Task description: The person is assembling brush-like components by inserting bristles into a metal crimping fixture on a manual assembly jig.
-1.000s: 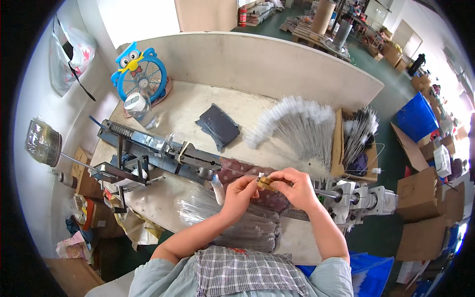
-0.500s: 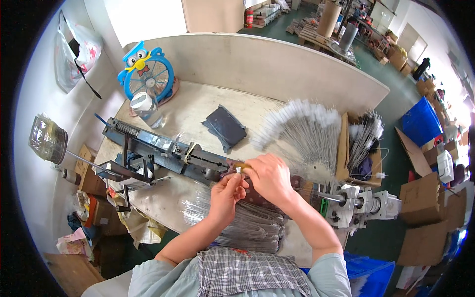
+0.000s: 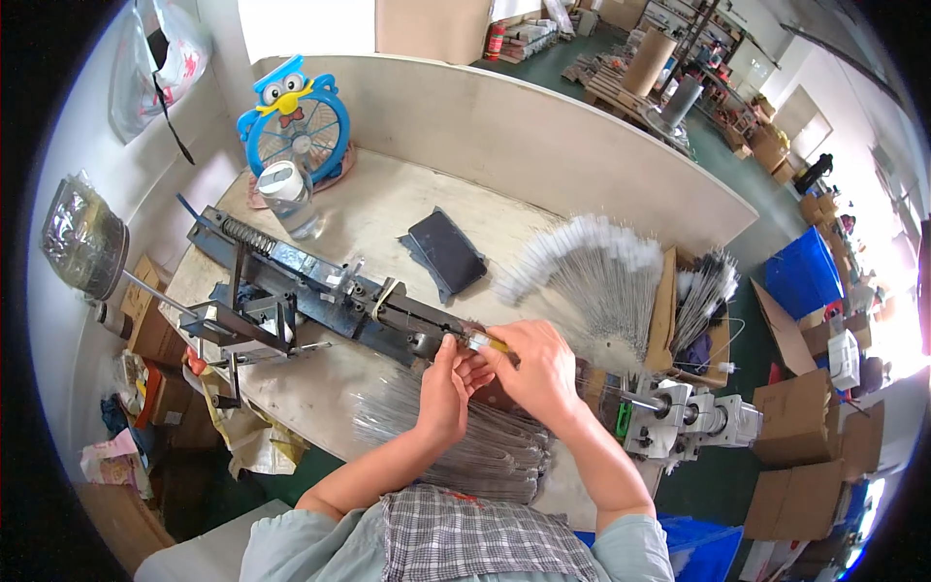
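My left hand (image 3: 448,388) and my right hand (image 3: 535,371) are pressed together at the right end of a long dark metal machine (image 3: 320,296) that lies across the table. Between the fingers of both hands sits a small yellow-and-white piece (image 3: 485,341), right against the machine's end. A fan of thin wires with white tips (image 3: 596,272) spreads out just behind my right hand. A bundle of thin wires in clear wrap (image 3: 485,446) lies on the table's near edge under my forearms.
A dark flat pouch (image 3: 446,252) lies mid-table. A blue owl-shaped fan (image 3: 296,121) and a clear bottle (image 3: 289,199) stand at the far left. A silver motor unit (image 3: 693,422) sits at right, with a cardboard tray of wires (image 3: 703,301) behind it. Cardboard boxes ring the table.
Both hands have moved left along the machine and closed in together on the small piece at its end. The view has shifted slightly.
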### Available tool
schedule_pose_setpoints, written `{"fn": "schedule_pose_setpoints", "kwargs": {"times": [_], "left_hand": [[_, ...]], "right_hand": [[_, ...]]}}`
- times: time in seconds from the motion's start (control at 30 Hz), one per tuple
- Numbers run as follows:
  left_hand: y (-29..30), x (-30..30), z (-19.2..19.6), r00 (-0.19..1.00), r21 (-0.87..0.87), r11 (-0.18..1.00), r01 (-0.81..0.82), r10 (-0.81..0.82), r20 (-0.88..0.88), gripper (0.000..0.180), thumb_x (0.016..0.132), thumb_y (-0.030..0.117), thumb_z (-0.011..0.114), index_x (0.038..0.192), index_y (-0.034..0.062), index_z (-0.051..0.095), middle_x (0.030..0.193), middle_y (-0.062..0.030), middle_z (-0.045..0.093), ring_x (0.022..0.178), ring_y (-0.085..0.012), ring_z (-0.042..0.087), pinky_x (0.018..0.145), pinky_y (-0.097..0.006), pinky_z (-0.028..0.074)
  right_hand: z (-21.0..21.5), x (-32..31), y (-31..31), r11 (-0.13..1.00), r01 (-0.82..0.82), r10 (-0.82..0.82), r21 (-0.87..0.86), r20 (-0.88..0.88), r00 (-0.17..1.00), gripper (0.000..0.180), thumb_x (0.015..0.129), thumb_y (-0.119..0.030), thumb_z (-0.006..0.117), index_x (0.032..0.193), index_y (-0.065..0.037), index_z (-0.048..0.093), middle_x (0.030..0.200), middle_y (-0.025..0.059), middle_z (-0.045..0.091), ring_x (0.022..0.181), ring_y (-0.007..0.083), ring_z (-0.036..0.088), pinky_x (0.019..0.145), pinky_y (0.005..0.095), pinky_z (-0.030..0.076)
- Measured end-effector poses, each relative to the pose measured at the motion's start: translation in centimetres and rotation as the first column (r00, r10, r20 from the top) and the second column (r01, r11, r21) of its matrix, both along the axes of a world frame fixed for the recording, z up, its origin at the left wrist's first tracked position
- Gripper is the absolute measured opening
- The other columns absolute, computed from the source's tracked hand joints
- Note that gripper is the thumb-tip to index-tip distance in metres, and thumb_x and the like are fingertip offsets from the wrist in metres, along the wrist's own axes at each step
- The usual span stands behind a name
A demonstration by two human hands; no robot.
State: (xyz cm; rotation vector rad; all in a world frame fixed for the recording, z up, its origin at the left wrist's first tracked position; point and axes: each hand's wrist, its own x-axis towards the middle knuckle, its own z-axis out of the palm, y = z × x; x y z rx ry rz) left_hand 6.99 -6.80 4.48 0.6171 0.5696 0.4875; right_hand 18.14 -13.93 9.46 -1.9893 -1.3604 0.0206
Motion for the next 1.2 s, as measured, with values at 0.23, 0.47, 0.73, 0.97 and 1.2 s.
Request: {"fn": "schedule_pose_setpoints", "kwargs": {"times": [0.23,0.47,0.73,0.97,1.2], "left_hand": [[-0.6,0.3,-0.2,0.988,-0.098,0.987,-0.125,0.133,0.082,0.029,0.096,0.031,0.045,0.097,0.004,0.055,0.093,-0.0069,0.063,0.087,-0.0175,0.061,0.081,-0.032,0.047],[-1.0,0.7,-0.6,0.983,-0.053,0.985,-0.166,0.17,0.075,0.014,0.09,0.013,0.056,0.098,0.0022,0.057,0.095,-0.0061,0.062,0.087,-0.0141,0.062,0.078,-0.029,0.049],[-1.3,1.1,0.7,0.986,-0.017,0.986,-0.165,0.165,0.034,0.008,0.087,0.01,0.059,0.092,0.0045,0.057,0.091,-0.0045,0.062,0.084,-0.0137,0.062,0.078,-0.03,0.049],[-1.2,1.1,0.5,0.985,0.019,0.985,-0.17,0.169,0.029,0.009,0.085,0.007,0.058,0.093,0.0044,0.057,0.092,-0.0044,0.063,0.084,-0.0138,0.061,0.077,-0.029,0.048],[-1.2,0.8,0.0,0.977,-0.131,0.973,-0.19,0.2,0.073,0.016,0.088,0.017,0.055,0.097,0.0039,0.058,0.093,-0.0052,0.064,0.086,-0.0146,0.062,0.079,-0.03,0.048]], "right_hand": [[-1.1,-1.5,0.3,0.992,0.085,-0.103,0.088,0.218,0.97,0.032,0.066,-0.017,0.073,0.095,-0.009,0.066,0.093,0.0027,0.064,0.092,0.023,0.056,0.077,0.0363,0.043],[-1.5,-0.2,-0.9,0.983,-0.006,-0.044,0.183,0.267,0.963,0.026,0.067,-0.016,0.072,0.093,-0.015,0.069,0.092,-0.0011,0.062,0.09,0.0199,0.056,0.076,0.0344,0.043],[-1.9,1.1,-2.7,0.985,-0.041,-0.002,0.165,0.254,0.967,0.026,0.066,-0.016,0.073,0.092,-0.016,0.069,0.091,-0.001,0.062,0.09,0.0198,0.056,0.073,0.0342,0.044],[-2.0,0.3,-2.4,0.983,-0.019,-0.025,0.181,0.238,0.971,0.025,0.068,-0.016,0.072,0.093,-0.015,0.07,0.093,0.0002,0.063,0.091,0.0208,0.057,0.073,0.0351,0.045],[-1.4,0.3,-2.0,0.99,-0.03,0.0,0.138,0.211,0.977,0.022,0.071,-0.016,0.071,0.094,-0.014,0.069,0.094,0.0012,0.063,0.091,0.0219,0.057,0.074,0.0351,0.045]]}}
